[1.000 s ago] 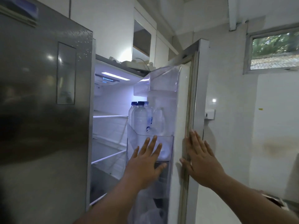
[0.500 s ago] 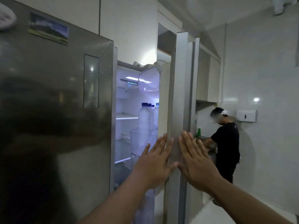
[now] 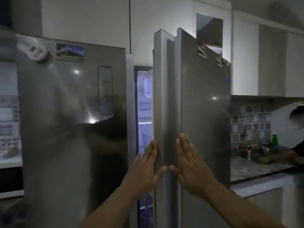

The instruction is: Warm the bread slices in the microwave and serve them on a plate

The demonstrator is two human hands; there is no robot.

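The bread slices are not showing anywhere in my view, and neither are a plate nor, for certain, the microwave; what I am handling is the right fridge door (image 3: 205, 104). I am holding my left hand (image 3: 146, 168) flat with straight fingers against the door's inner edge, right beside the lit gap (image 3: 144, 116) between the two doors. I am pressing my right hand (image 3: 192, 165) flat on the steel front just beside the handle channel, fingers spread and pointing up, thumb reaching toward my left thumb so the two tips are nearly meeting. Neither hand is gripping anything.

The door is standing only a little ajar, with a narrow strip of the white, lit interior showing through the gap. The left fridge door (image 3: 72, 122) is sitting shut, carrying a landscape magnet (image 3: 69, 52) and a white round magnet (image 3: 37, 52) near its top left corner.

To the right, the table (image 3: 256, 168) is running along a tiled wall, with a sink (image 3: 246, 153) and its faucet (image 3: 248, 130) set into it and a green bottle (image 3: 274, 140) near its far edge. Another person in a dark top (image 3: 298, 149) is leaning over that table at the right edge of my view.
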